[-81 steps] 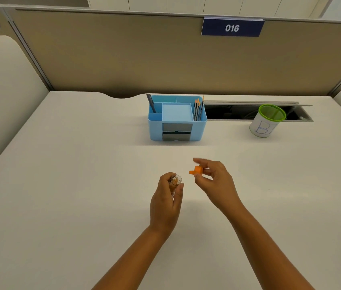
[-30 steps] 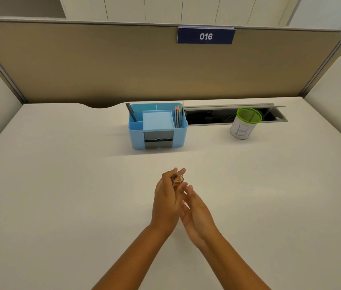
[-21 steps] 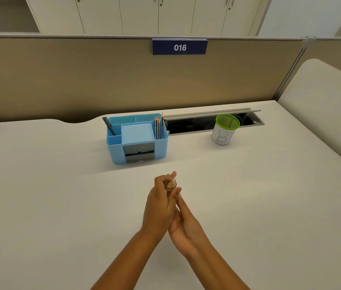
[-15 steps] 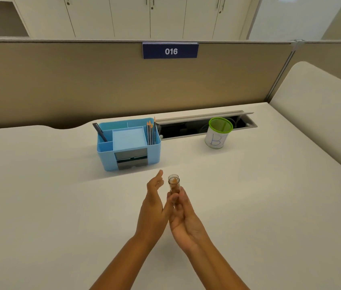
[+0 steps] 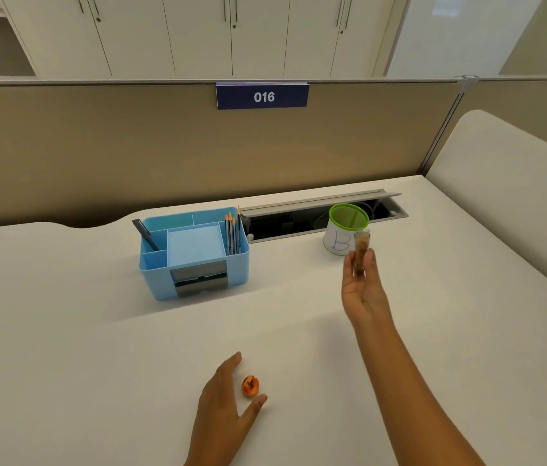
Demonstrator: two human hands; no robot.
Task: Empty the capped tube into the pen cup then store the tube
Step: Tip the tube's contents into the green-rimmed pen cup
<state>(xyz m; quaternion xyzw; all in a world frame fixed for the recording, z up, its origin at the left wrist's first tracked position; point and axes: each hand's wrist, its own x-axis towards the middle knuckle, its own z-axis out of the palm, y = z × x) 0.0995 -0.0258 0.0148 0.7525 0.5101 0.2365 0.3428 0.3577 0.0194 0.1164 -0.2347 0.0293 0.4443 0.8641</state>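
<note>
My right hand (image 5: pixel 362 290) holds a small clear tube (image 5: pixel 361 250) upright by its lower part. The tube has no cap on and is filled with orange-brown bits. It hovers just in front of the white pen cup (image 5: pixel 338 243) with a green rim and a blue letter B. The orange cap (image 5: pixel 250 385) lies on the desk near me. My left hand (image 5: pixel 228 412) rests open beside the cap, fingers spread, holding nothing.
A blue desk organizer (image 5: pixel 194 253) with a pen, pencils and a note pad stands left of the cup. Behind the cup is an open cable tray slot (image 5: pixel 302 220). A beige partition (image 5: pixel 131 156) closes the back of the white desk.
The tube passed from my left hand to my right, which carried it forward and right to the pen cup. My left hand let go and dropped back beside the cap on the desk.
</note>
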